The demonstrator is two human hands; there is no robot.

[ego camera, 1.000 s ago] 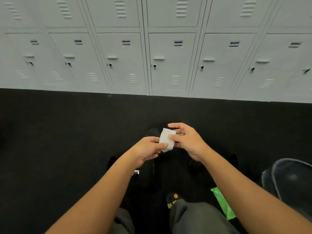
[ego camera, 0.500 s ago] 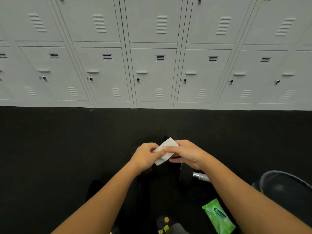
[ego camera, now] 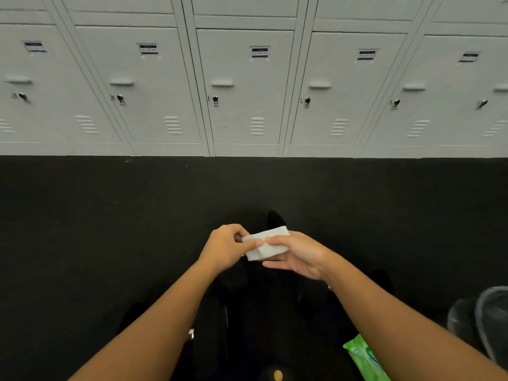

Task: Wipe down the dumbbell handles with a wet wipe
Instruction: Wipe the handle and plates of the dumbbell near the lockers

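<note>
Pinched between both hands, a folded white wet wipe [ego camera: 268,244] is held in the air at the middle of the view. A bank of grey lockers [ego camera: 247,86] is seen along the far wall, and black gym flooring [ego camera: 82,229] is spread from it to the near edge. Below the forearms, black shapes with a small metal glint are made out against the floor; these are probably the dumbbells [ego camera: 308,292], though black on black cannot be read with certainty. A grey rounded object [ego camera: 483,320] is cut off at the right edge, and a green pack of wipes [ego camera: 365,358] is laid on the floor just under the right forearm.

The step in hand is judged to be the readying of the wipe, with no handle yet touched. It would be done well if the wipe were opened or refolded into a pad broad enough to be wrapped round a handle, and then carried down to the dumbbells without being dropped.

The wipe's left end is pinched by the curled fingers and thumb of the left hand [ego camera: 226,247]. Its right part is clamped under the thumb of the right hand [ego camera: 298,253], whose fingers are stretched out beneath it.
</note>
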